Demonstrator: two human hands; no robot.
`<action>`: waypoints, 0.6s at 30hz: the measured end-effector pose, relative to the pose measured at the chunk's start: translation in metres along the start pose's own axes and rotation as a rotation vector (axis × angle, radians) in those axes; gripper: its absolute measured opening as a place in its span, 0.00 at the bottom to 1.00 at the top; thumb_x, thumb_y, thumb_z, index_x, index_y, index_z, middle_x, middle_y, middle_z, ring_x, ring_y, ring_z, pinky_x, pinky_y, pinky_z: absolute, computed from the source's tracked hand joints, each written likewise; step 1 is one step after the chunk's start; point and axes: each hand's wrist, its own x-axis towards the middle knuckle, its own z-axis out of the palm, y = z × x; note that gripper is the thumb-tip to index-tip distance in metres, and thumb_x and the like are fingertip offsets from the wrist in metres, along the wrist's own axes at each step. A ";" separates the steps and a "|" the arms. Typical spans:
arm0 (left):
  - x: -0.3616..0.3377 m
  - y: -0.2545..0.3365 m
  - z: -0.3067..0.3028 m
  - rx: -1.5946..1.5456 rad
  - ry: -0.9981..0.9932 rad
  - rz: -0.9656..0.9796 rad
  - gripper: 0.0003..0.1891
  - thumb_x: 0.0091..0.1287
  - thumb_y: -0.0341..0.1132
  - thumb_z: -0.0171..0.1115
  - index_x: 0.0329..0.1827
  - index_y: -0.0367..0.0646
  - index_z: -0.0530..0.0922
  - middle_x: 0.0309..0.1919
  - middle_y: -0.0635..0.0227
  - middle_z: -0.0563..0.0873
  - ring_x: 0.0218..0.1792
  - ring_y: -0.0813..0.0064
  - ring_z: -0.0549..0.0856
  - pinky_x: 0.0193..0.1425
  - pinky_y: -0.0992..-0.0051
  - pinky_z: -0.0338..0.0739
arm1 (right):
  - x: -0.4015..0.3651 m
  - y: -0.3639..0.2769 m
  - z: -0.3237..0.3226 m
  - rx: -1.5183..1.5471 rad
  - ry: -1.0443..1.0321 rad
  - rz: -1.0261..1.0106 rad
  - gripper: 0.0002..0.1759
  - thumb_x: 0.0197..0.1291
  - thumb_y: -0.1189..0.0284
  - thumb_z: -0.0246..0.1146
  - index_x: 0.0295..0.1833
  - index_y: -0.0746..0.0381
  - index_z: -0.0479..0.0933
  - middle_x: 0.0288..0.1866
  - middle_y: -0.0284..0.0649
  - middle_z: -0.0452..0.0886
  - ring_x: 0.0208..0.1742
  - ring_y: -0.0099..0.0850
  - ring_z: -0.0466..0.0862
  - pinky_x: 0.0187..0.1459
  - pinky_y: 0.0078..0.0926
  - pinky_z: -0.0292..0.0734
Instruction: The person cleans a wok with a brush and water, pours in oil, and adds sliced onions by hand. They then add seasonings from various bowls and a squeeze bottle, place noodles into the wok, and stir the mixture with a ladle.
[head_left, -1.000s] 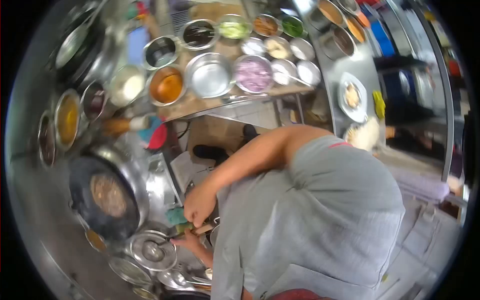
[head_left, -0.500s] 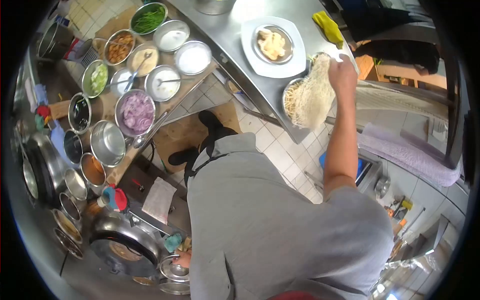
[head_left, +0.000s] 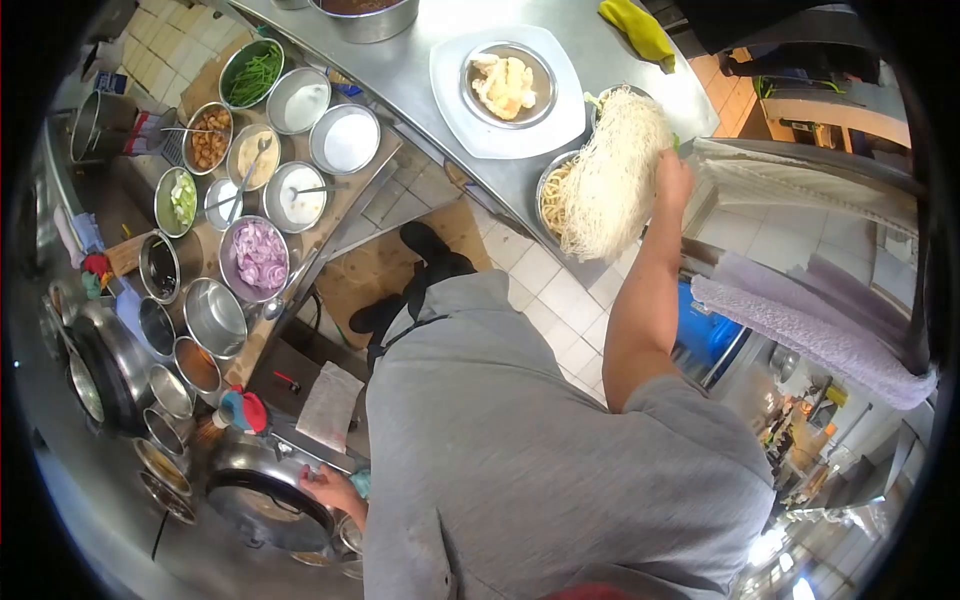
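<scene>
My right hand [head_left: 674,178] is at the right edge of a large pale sheet of dry thin noodles [head_left: 618,175], fingers curled and partly hidden; a bit of green leaf shows just above. These noodles lie over a metal bowl of thicker noodles [head_left: 552,195] and another bowl at the counter's corner. Left of them, a white plate [head_left: 450,120] carries a metal bowl [head_left: 548,95] with pale yellow food [head_left: 502,86]. My left hand [head_left: 332,490] hangs beside the rim of a wok [head_left: 270,505], fingers apart, nothing visible in them.
On the left, a wooden board [head_left: 315,235] bears several bowls, including chopped purple onion [head_left: 259,254], green beans [head_left: 252,75] and white powder [head_left: 345,140]. A yellow cloth [head_left: 640,32] lies on the steel counter [head_left: 415,70]. A lilac towel [head_left: 810,320] hangs at right.
My right hand has moved down along the noodle sheet's right edge. My left hand has moved from the small metal bowls up toward the wok rim. The view has shifted somewhat.
</scene>
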 end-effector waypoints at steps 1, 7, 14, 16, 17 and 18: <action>0.002 0.006 0.001 0.015 -0.031 -0.004 0.19 0.69 0.36 0.66 0.62 0.44 0.75 0.30 0.62 0.79 0.29 0.65 0.79 0.35 0.60 0.74 | -0.018 -0.016 -0.007 0.006 0.012 -0.009 0.35 0.57 0.53 0.61 0.54 0.76 0.84 0.55 0.65 0.86 0.59 0.56 0.85 0.64 0.45 0.75; 0.009 0.018 0.018 -0.078 -0.078 0.082 0.18 0.69 0.35 0.64 0.59 0.41 0.76 0.30 0.66 0.77 0.30 0.70 0.76 0.37 0.65 0.73 | 0.002 0.012 -0.016 -0.429 0.041 -0.389 0.20 0.65 0.62 0.58 0.48 0.67 0.87 0.48 0.58 0.89 0.54 0.57 0.86 0.59 0.48 0.78; 0.016 0.025 0.027 -0.183 -0.079 0.167 0.17 0.68 0.38 0.65 0.56 0.38 0.79 0.31 0.66 0.77 0.31 0.72 0.75 0.38 0.66 0.72 | 0.001 0.000 -0.035 -0.001 0.173 -0.300 0.13 0.62 0.69 0.61 0.34 0.69 0.83 0.30 0.41 0.81 0.32 0.36 0.79 0.37 0.39 0.73; 0.018 0.035 0.023 -0.169 -0.121 0.111 0.18 0.68 0.39 0.65 0.56 0.38 0.79 0.31 0.68 0.76 0.31 0.73 0.74 0.37 0.67 0.71 | -0.004 -0.015 -0.050 0.024 0.163 -0.284 0.12 0.63 0.72 0.59 0.38 0.69 0.84 0.35 0.49 0.85 0.36 0.41 0.83 0.42 0.40 0.76; 0.019 0.038 0.023 -0.165 -0.141 0.081 0.18 0.68 0.40 0.65 0.57 0.39 0.80 0.31 0.69 0.75 0.31 0.74 0.74 0.36 0.68 0.70 | -0.004 -0.023 -0.054 0.119 0.126 -0.223 0.12 0.64 0.72 0.58 0.39 0.69 0.85 0.36 0.50 0.85 0.37 0.41 0.83 0.43 0.39 0.77; 0.021 0.039 0.026 -0.191 -0.133 0.107 0.18 0.69 0.39 0.65 0.57 0.39 0.80 0.30 0.70 0.75 0.30 0.74 0.73 0.36 0.69 0.69 | -0.010 -0.037 -0.058 0.214 0.095 -0.160 0.12 0.65 0.73 0.57 0.40 0.69 0.85 0.37 0.51 0.86 0.38 0.41 0.84 0.43 0.38 0.77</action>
